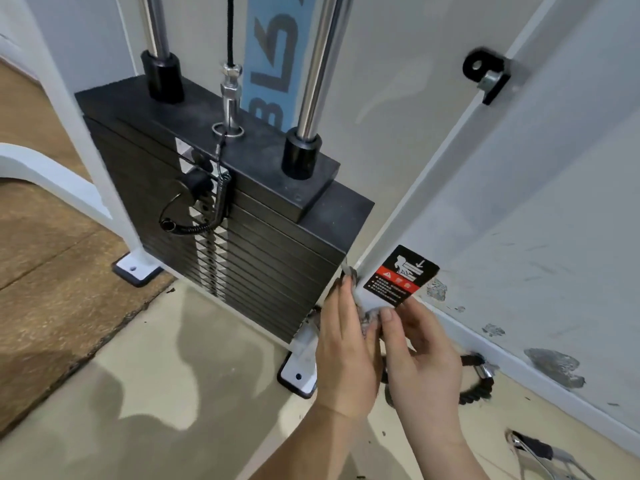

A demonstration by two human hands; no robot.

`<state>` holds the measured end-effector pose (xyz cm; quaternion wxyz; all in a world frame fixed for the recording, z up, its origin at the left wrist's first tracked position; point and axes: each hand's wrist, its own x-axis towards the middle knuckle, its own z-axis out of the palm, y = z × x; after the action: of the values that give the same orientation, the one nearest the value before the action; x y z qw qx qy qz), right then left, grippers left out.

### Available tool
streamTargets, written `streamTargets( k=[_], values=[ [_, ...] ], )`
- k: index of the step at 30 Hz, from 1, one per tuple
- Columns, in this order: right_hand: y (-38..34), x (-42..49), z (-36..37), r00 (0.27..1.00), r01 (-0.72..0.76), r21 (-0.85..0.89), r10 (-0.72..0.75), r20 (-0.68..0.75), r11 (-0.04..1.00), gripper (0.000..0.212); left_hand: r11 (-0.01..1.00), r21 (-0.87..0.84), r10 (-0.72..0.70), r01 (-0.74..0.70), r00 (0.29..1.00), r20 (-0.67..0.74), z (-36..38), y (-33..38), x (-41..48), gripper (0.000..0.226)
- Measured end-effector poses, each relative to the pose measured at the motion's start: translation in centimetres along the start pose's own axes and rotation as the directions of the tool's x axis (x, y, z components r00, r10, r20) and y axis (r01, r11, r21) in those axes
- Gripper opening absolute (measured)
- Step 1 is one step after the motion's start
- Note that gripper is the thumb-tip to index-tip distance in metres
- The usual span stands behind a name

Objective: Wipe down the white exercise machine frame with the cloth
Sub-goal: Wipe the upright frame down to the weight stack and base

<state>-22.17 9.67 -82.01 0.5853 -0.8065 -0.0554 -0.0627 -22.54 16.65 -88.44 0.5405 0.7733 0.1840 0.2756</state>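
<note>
Two hands at the base of the white painted steel frame upright [446, 150], with one grey crumpled cloth [369, 322] between them, low against that upright.

- left hand [346, 351]: fingers straight and together, pressing the cloth to the upright's inner edge
- right hand [426, 355]: thumb and curled fingers pinching the cloth's other end

Risks, as I judge them:
- Left fingertips sit in the narrow gap beside the black steel weight stack [242, 237]. A slip inward means scraped or pinched fingers.
- The black-and-red warning sticker [398, 275] is just above the cloth. An upward wipe could catch its lower edge and lift it.
- There is loose grit on the floor near the white foot plate [298, 374]. If the cloth drags down there, it smears dirt back onto the paint.

Counts in view:
- 1 cloth
- 1 weight stack
- 2 chrome guide rods [322, 64]
- 1 black selector pin with coiled cord [194, 188]
- 2 foot plates
- 1 sticker
- 1 black bracket on the upright [485, 74]
- 1 black rope handle on the floor [474, 375]
</note>
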Motion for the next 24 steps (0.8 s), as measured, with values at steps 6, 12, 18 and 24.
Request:
streamTargets(
  k=[6,12,18,24],
  values=[
    [0.8,0.3,0.9,0.999,0.019,0.054,-0.017,-0.046,0.998,0.011,0.997,-0.046,-0.059,0.057,0.997,-0.045,1.3,-4.6,-1.3,0.058],
    [1.8,0.4,1.0,0.999,0.024,0.105,-0.02,-0.04,0.994,0.014,0.965,-0.21,-0.18,0.16,0.98,-0.083,2.7,-4.6,-1.5,0.056],
    [3.5,-0.1,1.3,0.999,-0.039,0.051,0.038,0.022,0.998,0.023,0.974,-0.093,-0.211,0.206,0.976,-0.056,2.4,-7.9,-2.3,0.052],
    [4.2,-0.2,1.8,0.992,0.051,-0.258,-0.018,0.128,0.965,0.033,0.983,-0.066,-0.174,0.172,0.984,-0.027,2.8,-6.8,-2.0,0.051]
  ],
)
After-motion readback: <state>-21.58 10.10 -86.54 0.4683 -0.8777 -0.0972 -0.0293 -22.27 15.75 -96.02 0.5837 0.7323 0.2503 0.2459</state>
